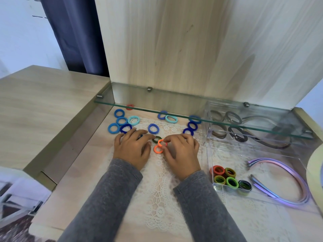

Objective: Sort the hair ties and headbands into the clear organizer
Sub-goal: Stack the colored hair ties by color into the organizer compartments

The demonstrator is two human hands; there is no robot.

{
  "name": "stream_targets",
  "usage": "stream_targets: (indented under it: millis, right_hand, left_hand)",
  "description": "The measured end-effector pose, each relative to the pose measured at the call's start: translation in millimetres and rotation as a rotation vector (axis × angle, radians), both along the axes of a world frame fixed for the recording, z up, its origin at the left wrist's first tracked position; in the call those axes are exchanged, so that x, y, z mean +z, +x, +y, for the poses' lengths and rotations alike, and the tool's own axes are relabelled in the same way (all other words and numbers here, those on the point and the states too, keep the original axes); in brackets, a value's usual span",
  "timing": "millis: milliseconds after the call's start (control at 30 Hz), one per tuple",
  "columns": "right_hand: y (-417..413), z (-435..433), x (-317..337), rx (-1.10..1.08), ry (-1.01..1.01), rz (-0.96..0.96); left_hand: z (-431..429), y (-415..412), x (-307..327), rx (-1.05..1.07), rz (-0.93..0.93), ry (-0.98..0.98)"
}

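1. Right hand point(182, 151), left of the clear organizer point(208, 154), pinches a bright orange ring-shaped hair tie point(160, 142) between thumb and forefinger.
2. Left hand point(132, 146), farther left of the organizer, rests flat, fingers loosely extended, holding nothing.

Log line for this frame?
right hand: pinches orange hair tie | left hand: rests beside dark tie | organizer: partly filled | blue ties: loose on mat

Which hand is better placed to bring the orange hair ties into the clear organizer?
Right. The right hand pinches one orange hair tie, and the clear organizer is on that side. The left hand lies flat on the mat, farther from it.
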State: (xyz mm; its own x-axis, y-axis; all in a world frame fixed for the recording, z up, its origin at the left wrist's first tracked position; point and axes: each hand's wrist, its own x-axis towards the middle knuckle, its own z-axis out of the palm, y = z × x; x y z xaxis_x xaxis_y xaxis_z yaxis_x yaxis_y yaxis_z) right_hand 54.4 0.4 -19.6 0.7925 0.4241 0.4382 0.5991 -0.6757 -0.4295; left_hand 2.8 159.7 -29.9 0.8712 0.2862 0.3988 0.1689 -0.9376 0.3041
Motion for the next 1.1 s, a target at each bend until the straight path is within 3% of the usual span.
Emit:
stream_targets:
  millis: [300, 733, 900, 1100]
  right_hand:
    - [-5.2, -0.3, 4.3, 0.120, 0.006, 0.034]
    - [-4.9, -0.5, 7.2, 0.076, 0.018, 0.080]
    - [-1.9, -1.7, 7.1, -0.026, 0.081, 0.116]
    - [-1.3, -1.4, 7.7, -0.060, 0.066, 0.141]
  left_hand:
    - [1.3, -1.0, 0.9, 0.005, 0.011, -0.023]
    - [-0.2, -2.4, 7.7, -0.019, -0.025, -0.047]
    - [-2.1, -5.3, 11.1, -0.185, -0.145, -0.082]
    - [-6.8, -8.3, 12.9, -0.303, -0.146, -0.035]
